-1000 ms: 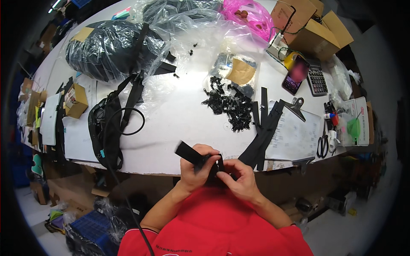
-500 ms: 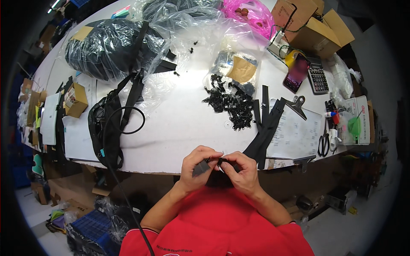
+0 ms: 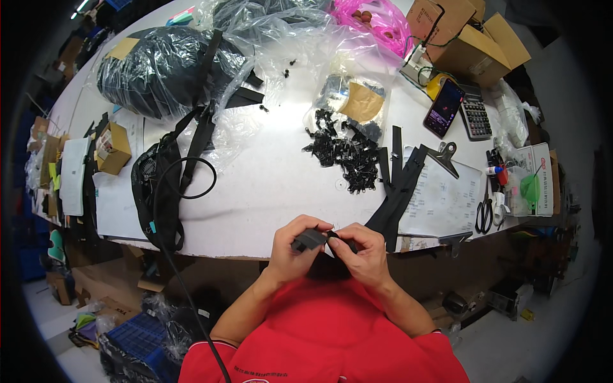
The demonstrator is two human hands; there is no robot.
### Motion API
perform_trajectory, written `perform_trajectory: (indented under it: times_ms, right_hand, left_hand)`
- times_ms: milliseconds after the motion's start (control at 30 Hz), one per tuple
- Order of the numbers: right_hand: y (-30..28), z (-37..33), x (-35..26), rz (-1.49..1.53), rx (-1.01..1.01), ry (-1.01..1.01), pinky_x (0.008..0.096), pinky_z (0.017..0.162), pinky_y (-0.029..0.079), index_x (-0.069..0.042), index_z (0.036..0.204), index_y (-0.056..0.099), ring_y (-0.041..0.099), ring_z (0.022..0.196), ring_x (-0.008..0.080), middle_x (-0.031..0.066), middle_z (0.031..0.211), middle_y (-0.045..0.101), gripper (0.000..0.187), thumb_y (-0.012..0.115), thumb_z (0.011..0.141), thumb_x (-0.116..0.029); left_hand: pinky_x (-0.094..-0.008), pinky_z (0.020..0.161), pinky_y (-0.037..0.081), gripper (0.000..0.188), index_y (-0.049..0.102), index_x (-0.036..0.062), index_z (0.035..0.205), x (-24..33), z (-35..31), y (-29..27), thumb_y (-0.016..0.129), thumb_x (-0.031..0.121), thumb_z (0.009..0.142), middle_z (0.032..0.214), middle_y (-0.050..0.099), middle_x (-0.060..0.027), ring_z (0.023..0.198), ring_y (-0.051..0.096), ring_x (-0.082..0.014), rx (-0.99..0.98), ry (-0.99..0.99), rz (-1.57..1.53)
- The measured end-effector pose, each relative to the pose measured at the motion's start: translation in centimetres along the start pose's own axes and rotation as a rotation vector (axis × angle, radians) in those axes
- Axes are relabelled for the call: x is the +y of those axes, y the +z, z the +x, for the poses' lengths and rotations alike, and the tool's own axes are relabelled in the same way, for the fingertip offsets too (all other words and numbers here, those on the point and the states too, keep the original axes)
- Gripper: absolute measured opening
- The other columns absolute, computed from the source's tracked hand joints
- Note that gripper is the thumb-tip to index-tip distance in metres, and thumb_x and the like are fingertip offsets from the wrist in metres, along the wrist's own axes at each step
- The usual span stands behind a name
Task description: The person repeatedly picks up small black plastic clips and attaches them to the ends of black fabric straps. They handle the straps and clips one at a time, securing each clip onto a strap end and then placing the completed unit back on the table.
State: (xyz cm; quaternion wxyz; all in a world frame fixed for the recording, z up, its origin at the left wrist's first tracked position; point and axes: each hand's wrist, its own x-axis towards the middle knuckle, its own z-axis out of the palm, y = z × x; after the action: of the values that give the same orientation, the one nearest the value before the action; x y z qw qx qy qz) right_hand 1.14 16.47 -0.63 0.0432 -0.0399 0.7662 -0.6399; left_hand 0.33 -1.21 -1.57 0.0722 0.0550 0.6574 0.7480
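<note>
Both hands meet just off the front edge of the table, above my lap. Folded over in my left hand (image 3: 290, 252) is a black zipper strip (image 3: 310, 240), gripped between thumb and fingers. My right hand (image 3: 364, 255) is closed on a small black piece (image 3: 332, 235) at the strip's end; it resembles a zipper slider, though the fingers partly cover it. On the table beyond lies a heap of small black zipper sliders (image 3: 357, 163). More black zipper strips (image 3: 399, 198) lie to the right of the heap, reaching the table edge.
A black mesh bag (image 3: 156, 191) with a looped black cable lies at left. Behind are a plastic-wrapped black bundle (image 3: 166, 73) and a pink bag (image 3: 377, 25). At right are a phone (image 3: 444, 108), calculator (image 3: 476, 115), clipboard (image 3: 440, 198), scissors (image 3: 483, 214) and an open carton (image 3: 479, 57).
The strip in my left hand has turned so more of its flat face shows, and its end sits closer to my right fingers. Both hands stay in nearly the same place.
</note>
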Motion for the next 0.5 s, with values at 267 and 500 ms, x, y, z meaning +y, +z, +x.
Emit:
perform_trajectory:
  times_ms: [267,500]
  right_hand:
    - [0.7,-0.3,1.6,0.112,0.086,0.06,0.0204,0.049,0.035,-0.002,0.082,0.07,0.051,0.059,0.0012,0.0005,0.074,0.065,0.007,0.074,0.085,-0.008]
    - [0.5,-0.4,1.2,0.076,0.072,0.105,0.0205,0.05,0.036,-0.002,0.081,0.069,0.051,0.059,0.0012,-0.0006,0.071,0.064,0.01,0.074,0.086,-0.008]
  left_hand:
    - [-0.0215,0.066,0.049,0.014,0.067,-0.0009,0.106,-1.1,-0.2,0.5,0.06,-0.003,0.094,0.095,0.063,-0.0052,0.073,0.059,-0.0077,0.016,0.041,-0.059]
    - [-0.0225,0.064,0.051,0.017,0.068,-0.0024,0.105,-0.7,0.0,0.8,0.061,-0.007,0.09,0.097,0.064,-0.009,0.073,0.062,-0.0107,0.04,0.144,0.111]
